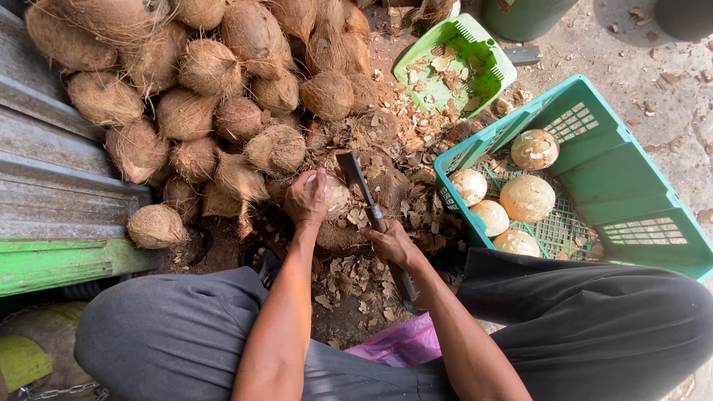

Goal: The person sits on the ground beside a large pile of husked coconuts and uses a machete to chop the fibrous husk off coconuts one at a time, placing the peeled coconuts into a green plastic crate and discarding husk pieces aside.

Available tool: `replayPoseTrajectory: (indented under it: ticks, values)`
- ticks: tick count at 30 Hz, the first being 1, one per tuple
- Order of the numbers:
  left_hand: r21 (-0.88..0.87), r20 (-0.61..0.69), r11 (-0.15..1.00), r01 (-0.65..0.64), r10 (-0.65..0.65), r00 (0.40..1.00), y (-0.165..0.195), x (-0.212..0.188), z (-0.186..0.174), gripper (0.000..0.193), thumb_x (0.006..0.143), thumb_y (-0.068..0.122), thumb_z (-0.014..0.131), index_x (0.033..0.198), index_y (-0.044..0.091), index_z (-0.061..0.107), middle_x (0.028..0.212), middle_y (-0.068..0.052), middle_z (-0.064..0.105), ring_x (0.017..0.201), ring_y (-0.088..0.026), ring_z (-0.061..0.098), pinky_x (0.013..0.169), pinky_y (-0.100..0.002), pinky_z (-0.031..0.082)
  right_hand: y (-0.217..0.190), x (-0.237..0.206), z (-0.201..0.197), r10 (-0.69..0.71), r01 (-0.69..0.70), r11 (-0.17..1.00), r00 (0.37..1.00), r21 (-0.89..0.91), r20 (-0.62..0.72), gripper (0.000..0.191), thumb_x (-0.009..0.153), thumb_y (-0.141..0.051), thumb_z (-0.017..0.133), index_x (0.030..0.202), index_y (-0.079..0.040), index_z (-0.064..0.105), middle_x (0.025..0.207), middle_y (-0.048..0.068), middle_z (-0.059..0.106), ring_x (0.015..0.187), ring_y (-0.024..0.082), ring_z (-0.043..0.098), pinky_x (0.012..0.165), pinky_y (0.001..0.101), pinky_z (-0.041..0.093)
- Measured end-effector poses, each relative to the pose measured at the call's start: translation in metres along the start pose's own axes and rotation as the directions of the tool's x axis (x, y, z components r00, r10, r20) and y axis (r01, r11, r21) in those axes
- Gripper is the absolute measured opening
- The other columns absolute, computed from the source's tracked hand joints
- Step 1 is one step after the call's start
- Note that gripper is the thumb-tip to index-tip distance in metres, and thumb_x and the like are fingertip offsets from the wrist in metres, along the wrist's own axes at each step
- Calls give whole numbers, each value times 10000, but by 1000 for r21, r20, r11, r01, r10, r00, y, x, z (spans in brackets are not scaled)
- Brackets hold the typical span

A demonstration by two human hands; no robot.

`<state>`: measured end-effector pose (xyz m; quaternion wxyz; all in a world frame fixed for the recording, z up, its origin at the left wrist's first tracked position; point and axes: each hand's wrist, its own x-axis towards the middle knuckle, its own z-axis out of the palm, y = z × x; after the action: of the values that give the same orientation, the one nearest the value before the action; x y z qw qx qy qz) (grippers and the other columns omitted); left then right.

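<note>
Fingers of the left hand (307, 199) curl over a half-peeled coconut (334, 194), pinning it on a chopping stump (343, 236). Just right of that coconut, the right hand (391, 243) is closed round the handle of a cleaver (355, 178), whose blade stands close beside the shell, perhaps touching it. Left of the coconut and behind it lies a heap of husked coconuts (212, 82). Right of it sits a green crate (624, 171) holding peeled coconuts (526, 197).
</note>
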<state>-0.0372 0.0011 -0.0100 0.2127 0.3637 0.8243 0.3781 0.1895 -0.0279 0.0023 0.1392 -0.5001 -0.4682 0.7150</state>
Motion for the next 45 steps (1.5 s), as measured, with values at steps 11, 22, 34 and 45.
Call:
replayPoseTrajectory:
  ticks: [11,22,34,45]
  values:
    - [-117,-100,830,546,-557,825,10,1,22,537,927,652,552,840,147,711,765,-24,708,619,-176,565,561,-358,381,-25,-14,10,-295,191,892,932,-409,-209,442,1008,-379,680,724,-99,491,558,-31,416,469,100,386,437,327,351]
    - [-217,-59,722,657,-682,729,26,-13,17,467,996,554,488,876,123,622,688,-9,592,555,-151,470,503,-370,330,-4,-15,31,-495,271,703,851,-657,-178,300,962,-251,646,751,-53,563,517,111,507,429,200,484,460,423,429]
    - [-288,-92,756,588,-633,769,13,-13,28,592,919,696,526,795,126,630,676,-29,592,574,-194,525,541,-425,402,-9,-14,16,-342,109,754,907,-648,-245,370,993,-306,639,740,-46,568,526,96,477,453,216,460,486,434,421]
    - [-128,-46,986,107,-114,992,-10,-18,15,667,805,770,536,1079,171,640,987,-53,683,941,-234,680,756,-436,541,0,2,-11,28,-122,895,975,-428,-221,560,984,-521,670,664,-95,500,551,5,546,459,131,539,475,354,494]
